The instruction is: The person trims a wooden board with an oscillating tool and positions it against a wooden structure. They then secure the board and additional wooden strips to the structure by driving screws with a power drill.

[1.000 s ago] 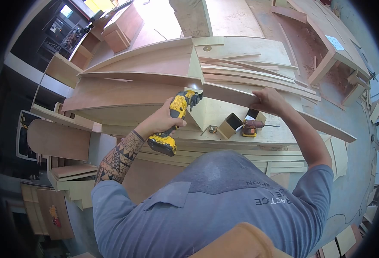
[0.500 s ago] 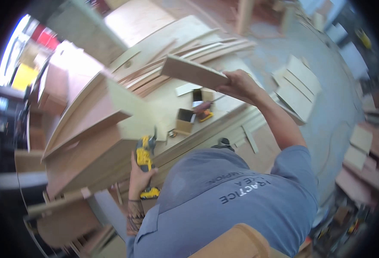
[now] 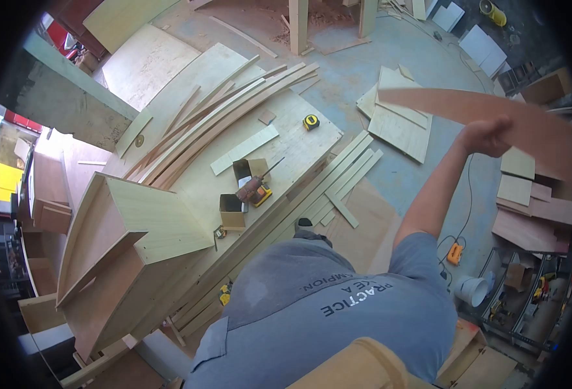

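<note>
Out to the right, my right hand (image 3: 490, 136) is closed around the edge of a brown wooden board (image 3: 548, 133), raised above the floor and slightly blurred. My left hand is hidden beside my body. A small part of a yellow and black power drill (image 3: 226, 293) shows at the left edge of my shirt; what grips it cannot be seen. In front of me, a curved wooden cabinet piece (image 3: 163, 214) rests on the workbench (image 3: 312, 139). Near it are a screwdriver-like tool (image 3: 253, 189), small open cardboard boxes (image 3: 233, 219) and a tape measure (image 3: 310, 122).
Curved wood strips (image 3: 224, 120) lie across the bench. Long narrow boards (image 3: 350, 175) sit along its near side. Flat panels (image 3: 399, 123) lie on the floor, and stacked offcuts (image 3: 535, 211) are at the right. A white bucket (image 3: 472, 290) and an orange device (image 3: 454, 253) with a cord stand nearby.
My right hand has carried the board from above the bench to the far right. My left hand has dropped out of sight, and the drill is now mostly hidden beside my body.
</note>
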A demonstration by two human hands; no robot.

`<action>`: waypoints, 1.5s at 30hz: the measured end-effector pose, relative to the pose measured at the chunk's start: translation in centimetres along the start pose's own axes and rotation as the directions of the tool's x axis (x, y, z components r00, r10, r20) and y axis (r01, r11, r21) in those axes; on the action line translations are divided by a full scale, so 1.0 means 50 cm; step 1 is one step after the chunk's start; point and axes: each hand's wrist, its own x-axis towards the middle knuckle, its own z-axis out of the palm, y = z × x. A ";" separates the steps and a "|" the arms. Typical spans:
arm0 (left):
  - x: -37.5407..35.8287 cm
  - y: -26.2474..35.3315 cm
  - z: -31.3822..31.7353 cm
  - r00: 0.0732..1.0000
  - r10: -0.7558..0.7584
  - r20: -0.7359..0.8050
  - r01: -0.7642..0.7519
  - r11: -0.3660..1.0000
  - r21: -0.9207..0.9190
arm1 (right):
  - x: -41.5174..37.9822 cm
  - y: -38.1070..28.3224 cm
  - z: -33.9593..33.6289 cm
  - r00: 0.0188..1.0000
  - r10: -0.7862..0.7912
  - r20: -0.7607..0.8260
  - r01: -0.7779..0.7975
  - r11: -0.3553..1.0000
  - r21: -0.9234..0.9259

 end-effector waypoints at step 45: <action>-0.240 -0.679 0.204 0.665 -0.734 0.140 0.511 0.309 -0.802 | -1.089 -1.433 0.024 -0.086 -0.781 0.619 -0.421 0.591 0.688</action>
